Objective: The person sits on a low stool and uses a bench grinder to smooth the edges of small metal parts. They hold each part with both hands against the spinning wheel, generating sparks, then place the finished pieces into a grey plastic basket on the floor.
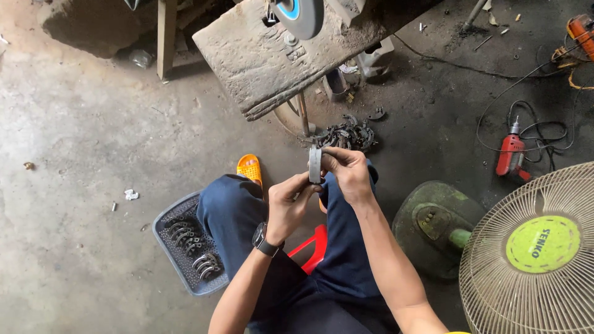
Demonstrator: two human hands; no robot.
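Note:
Both my hands hold one curved grey metal shoe (315, 164) upright in front of my knees. My left hand (288, 206), with a black watch on the wrist, grips its lower part. My right hand (348, 173) pinches its upper edge from the right. A grey plastic basket (170, 246) with several similar curved metal parts lies on the floor by my left leg. A pile of dark curved metal parts (348, 134) lies on the floor just beyond my hands.
A worn wooden bench (266, 62) with a grinding wheel (300, 15) stands ahead. A floor fan (535, 253) on a green base (433, 222) is at the right. A red power drill (511, 154) with cables lies beyond it. An orange sandal (250, 168) and a red stool (312, 244) are below me.

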